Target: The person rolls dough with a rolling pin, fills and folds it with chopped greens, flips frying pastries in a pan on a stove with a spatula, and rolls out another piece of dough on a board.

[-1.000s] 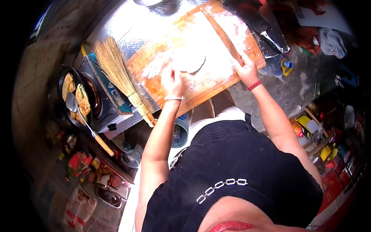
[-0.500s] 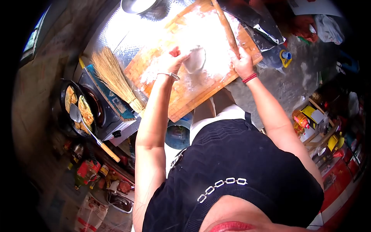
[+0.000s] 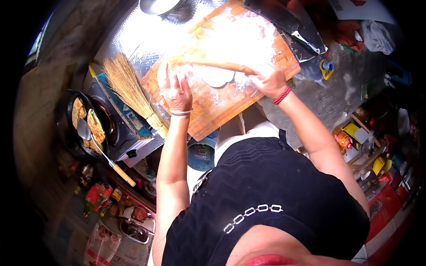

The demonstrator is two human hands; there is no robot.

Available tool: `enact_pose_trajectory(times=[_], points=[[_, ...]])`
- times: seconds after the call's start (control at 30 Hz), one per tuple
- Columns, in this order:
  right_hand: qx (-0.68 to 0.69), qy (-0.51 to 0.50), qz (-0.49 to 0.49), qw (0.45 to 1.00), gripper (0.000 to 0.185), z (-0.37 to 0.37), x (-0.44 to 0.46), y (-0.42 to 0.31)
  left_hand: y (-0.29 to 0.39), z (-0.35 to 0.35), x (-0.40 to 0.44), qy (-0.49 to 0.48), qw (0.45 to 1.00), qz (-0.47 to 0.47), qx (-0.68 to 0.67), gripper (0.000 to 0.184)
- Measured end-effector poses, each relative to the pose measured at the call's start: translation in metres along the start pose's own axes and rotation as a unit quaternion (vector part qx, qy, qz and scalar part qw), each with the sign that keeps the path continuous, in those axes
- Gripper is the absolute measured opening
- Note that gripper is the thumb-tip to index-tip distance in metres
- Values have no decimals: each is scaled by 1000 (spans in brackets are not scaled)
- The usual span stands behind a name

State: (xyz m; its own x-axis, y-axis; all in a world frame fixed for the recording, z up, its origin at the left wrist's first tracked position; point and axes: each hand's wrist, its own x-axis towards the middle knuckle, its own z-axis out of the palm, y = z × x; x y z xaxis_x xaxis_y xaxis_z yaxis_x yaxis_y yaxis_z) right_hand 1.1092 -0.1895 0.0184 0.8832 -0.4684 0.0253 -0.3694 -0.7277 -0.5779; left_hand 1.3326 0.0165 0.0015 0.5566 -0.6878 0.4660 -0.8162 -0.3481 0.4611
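Observation:
A wooden rolling pin (image 3: 217,64) lies crosswise over the upper edge of a flat, pale round of dough (image 3: 218,78) on the floured wooden board (image 3: 222,110). My right hand (image 3: 270,80) is closed around the pin's right end. Near the pin's left end, my left hand (image 3: 175,91) is open with its fingers apart, at the board's left edge. Glare washes out the upper part of the board and blurs the pin's left tip.
Left of the board lies a straw brush (image 3: 128,86). Beyond it, a pan (image 3: 74,144) holds browned flatbreads and a spatula (image 3: 106,157) on a stove. A metal bowl (image 3: 156,6) stands at the top, a knife (image 3: 306,43) at upper right, and a blue bucket (image 3: 200,156) below the board.
The rolling pin has swung from pointing up the board to lying across the dough. My left hand has let go of the dough's edge, moved left and opened.

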Motion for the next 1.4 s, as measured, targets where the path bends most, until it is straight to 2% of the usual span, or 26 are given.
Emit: enact_pose_trajectory(times=[0.03,0.13,0.23,0.3,0.33,0.43,0.47,0.5,0.53,0.6,0.67,0.7,0.77,0.83,0.9,0.97,1.03,1.1,1.13,1.17,1.2,1.23,1.27,1.3,1.37,1.4], points=[[-47,-42,-50,997,42,5,7,-4,-4,6,-14,-69,996,-21,49,44],[-189,-38,-118,974,53,33,36,-12,-7,21,-25,-253,950,-89,159,59],[-199,-127,-26,971,66,41,93,-3,-17,37,15,-191,948,-146,208,63],[-150,53,-79,984,75,47,139,2,-40,50,68,-243,920,-263,163,65],[-142,68,-88,984,75,51,159,4,-47,53,79,-269,897,-322,138,66],[-111,76,-81,988,78,53,160,8,-46,59,77,-168,923,-255,233,66],[-95,58,-71,991,80,54,133,7,-48,63,58,-141,948,-235,161,67],[-79,43,-67,994,81,54,110,7,-31,43,41,-171,944,-133,250,67],[-99,6,-91,991,81,49,76,4,-29,36,8,-174,958,-58,220,60],[-123,-52,-119,984,80,44,56,-1,-9,13,-28,-195,972,-45,125,48],[-132,-99,-131,978,80,36,54,-7,-15,14,-31,-214,967,-57,126,49],[-152,-44,-131,979,79,42,81,-5,-31,26,-8,-208,962,-69,160,52],[-155,33,-120,980,73,44,150,-13,-50,41,44,-160,954,-172,186,57],[-154,60,-106,981,73,56,182,-11,-70,49,73,-129,946,-216,206,61],[-119,56,-89,987,75,52,181,-11,-64,47,71,-140,942,-195,236,59],[-137,8,-82,987,83,53,118,-6,-43,32,28,-143,963,-105,205,54],[-151,-86,-95,980,92,41,57,-10,-15,12,-31,-192,967,-77,147,51],[-94,-109,-158,977,93,37,30,-4,1,-2,-59,-228,967,-74,85,49],[-91,-101,-149,979,91,36,48,-8,-6,5,-50,-206,970,-102,82,51],[-153,-96,-139,974,87,36,74,-10,-21,18,-32,-164,973,-104,128,53],[-160,-31,-156,974,82,43,109,-10,-32,26,2,-161,960,-128,189,54],[-164,-3,-125,978,82,51,146,-7,-54,47,27,-107,956,-153,227,56],[-166,21,-92,982,82,56,173,-8,-46,34,72,-224,909,-255,243,62],[-183,31,-90,979,81,50,191,-16,-61,42,81,-153,935,-226,226,65],[-158,27,-98,982,85,52,174,-6,-53,43,59,-166,940,-232,186,65],[-140,9,-102,985,86,47,151,-4,-40,35,39,-188,946,-171,201,64]])
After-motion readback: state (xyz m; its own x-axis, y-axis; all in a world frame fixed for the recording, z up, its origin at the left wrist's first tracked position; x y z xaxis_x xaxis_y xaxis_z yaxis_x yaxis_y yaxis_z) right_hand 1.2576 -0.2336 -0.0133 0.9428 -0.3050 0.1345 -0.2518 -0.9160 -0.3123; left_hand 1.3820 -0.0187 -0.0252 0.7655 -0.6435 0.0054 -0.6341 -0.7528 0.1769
